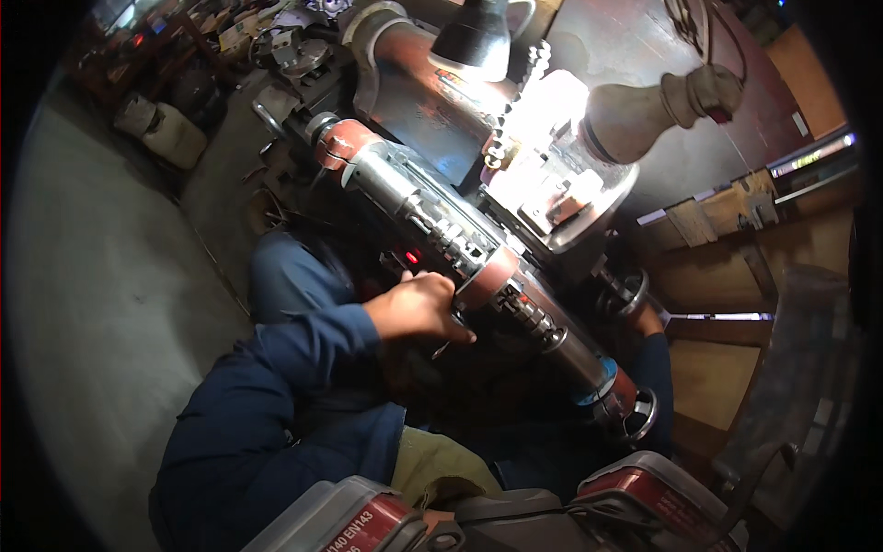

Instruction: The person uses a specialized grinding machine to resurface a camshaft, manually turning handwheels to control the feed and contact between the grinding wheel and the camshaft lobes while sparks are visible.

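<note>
Across the middle of my view, a lobed metal shaft slants down to the right along a grinding-type machine, set between an upper steel cylinder and a lower steel cylinder, with a red collar around its middle stretch. My left hand is just beside that collar, fingers curled; a thin metal rod shows by the fingertips, but I can't tell whether I am gripping it. Over on the right, my right hand is at a metal handwheel, mostly hidden, so I can't tell how its grip stands. A second handwheel sits at the machine's lower end. Above the shaft I see a black lamp and a strongly lit patch washing out detail.
</note>
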Action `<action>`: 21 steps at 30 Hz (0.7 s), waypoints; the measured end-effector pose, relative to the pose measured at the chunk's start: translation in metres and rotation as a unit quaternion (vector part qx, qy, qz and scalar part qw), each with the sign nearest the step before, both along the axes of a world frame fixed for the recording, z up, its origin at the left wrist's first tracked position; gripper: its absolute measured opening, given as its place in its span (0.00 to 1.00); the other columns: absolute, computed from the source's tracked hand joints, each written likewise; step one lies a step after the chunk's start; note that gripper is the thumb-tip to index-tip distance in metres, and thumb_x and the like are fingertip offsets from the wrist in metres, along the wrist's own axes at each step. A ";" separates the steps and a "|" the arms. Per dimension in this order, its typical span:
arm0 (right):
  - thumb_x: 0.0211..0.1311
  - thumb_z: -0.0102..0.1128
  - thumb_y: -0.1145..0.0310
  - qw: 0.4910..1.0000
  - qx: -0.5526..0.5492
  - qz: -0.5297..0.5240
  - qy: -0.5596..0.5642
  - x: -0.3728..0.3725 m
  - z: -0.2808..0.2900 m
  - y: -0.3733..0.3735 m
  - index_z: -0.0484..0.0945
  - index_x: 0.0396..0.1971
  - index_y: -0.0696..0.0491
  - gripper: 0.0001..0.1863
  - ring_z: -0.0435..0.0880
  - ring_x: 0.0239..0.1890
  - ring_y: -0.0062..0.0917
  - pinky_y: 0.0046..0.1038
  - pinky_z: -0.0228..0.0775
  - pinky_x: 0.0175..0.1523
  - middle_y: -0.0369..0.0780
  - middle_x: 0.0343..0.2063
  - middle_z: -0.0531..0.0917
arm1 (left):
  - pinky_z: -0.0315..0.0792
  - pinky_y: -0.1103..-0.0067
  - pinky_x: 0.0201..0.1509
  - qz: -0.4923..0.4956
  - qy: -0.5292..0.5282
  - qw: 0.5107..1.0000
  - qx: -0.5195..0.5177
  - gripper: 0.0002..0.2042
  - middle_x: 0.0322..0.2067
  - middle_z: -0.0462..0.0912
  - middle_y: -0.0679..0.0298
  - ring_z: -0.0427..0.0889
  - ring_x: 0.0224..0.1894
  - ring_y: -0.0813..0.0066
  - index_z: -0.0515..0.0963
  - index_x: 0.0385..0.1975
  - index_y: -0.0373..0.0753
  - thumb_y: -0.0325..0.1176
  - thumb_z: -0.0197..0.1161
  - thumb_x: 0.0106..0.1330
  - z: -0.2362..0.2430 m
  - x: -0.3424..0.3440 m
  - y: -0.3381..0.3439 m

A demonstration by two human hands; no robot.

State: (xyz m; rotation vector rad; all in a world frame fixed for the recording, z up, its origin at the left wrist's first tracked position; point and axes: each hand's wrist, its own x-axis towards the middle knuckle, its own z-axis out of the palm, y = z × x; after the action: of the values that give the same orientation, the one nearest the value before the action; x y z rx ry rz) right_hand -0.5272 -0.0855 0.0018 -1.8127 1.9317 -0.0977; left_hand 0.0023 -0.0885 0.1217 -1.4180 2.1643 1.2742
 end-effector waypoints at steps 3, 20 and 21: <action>0.54 0.60 0.78 0.982 -0.162 -0.075 -0.059 0.004 0.015 -0.011 0.83 0.41 0.58 0.13 0.84 0.45 0.32 0.29 0.73 0.51 0.49 0.40 0.85 | 0.51 0.44 0.66 -0.085 -0.045 0.957 -0.274 0.45 0.59 0.60 0.40 0.56 0.64 0.39 0.62 0.62 0.38 0.55 0.72 0.46 -0.016 -0.013 0.062; 0.58 0.68 0.69 0.946 -0.231 -0.134 -0.186 0.037 0.070 0.005 0.83 0.40 0.61 0.13 0.83 0.39 0.21 0.24 0.73 0.49 0.39 0.33 0.87 | 0.70 0.73 0.20 0.341 0.190 0.829 0.402 0.06 0.22 0.79 0.61 0.77 0.20 0.69 0.79 0.34 0.36 0.28 0.55 0.65 -0.095 -0.040 0.080; 0.59 0.67 0.68 0.968 -0.210 -0.128 -0.045 -0.007 0.030 0.022 0.83 0.42 0.60 0.14 0.83 0.36 0.20 0.24 0.74 0.45 0.39 0.32 0.86 | 0.68 0.74 0.19 0.332 0.259 0.814 0.400 0.05 0.21 0.78 0.62 0.74 0.18 0.72 0.78 0.34 0.36 0.28 0.55 0.65 -0.074 -0.033 0.068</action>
State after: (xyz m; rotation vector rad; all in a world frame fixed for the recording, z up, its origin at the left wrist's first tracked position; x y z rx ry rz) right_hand -0.5345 -0.0630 0.0323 -1.7521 2.1900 -0.7114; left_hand -0.0303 -0.0205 0.0475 -1.5428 0.9721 2.6515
